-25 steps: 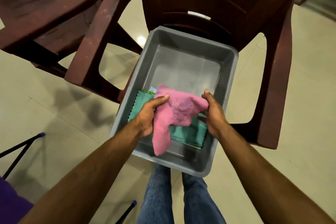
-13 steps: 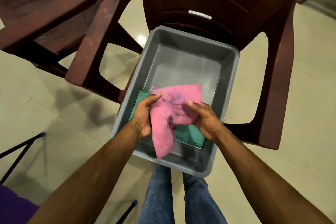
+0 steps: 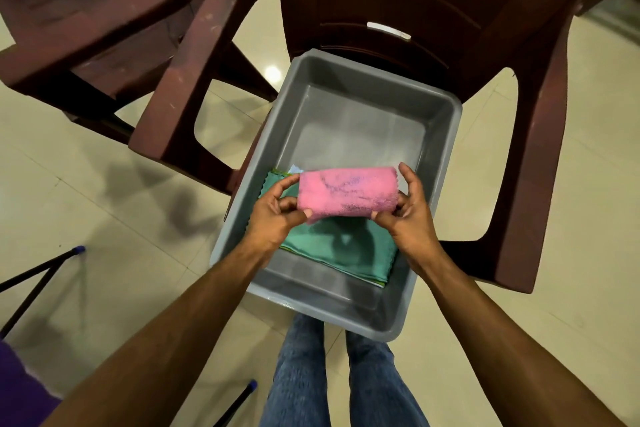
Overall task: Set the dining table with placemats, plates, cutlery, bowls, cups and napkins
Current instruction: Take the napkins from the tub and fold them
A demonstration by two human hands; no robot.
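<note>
A pink napkin (image 3: 346, 192), folded into a thick oblong bundle, hangs above a grey plastic tub (image 3: 440, 163). My left hand (image 3: 273, 215) pinches its left end and my right hand (image 3: 408, 215) grips its right end. Under the bundle, a folded green cloth (image 3: 339, 246) lies flat on the tub's floor at the near side, with thin edges of other cloths showing beneath it. The far half of the tub's floor is bare.
The tub rests on the seat of a dark red plastic chair (image 3: 540, 156). A second chair of the same kind (image 3: 86, 28) stands at the left. Black legs with blue tips (image 3: 41, 267) stand on the cream tiled floor (image 3: 104, 218) at the lower left.
The pink napkin hung loose from my hands a second ago. Both hands have since folded it into a compact bundle and now hold it by its two ends.
</note>
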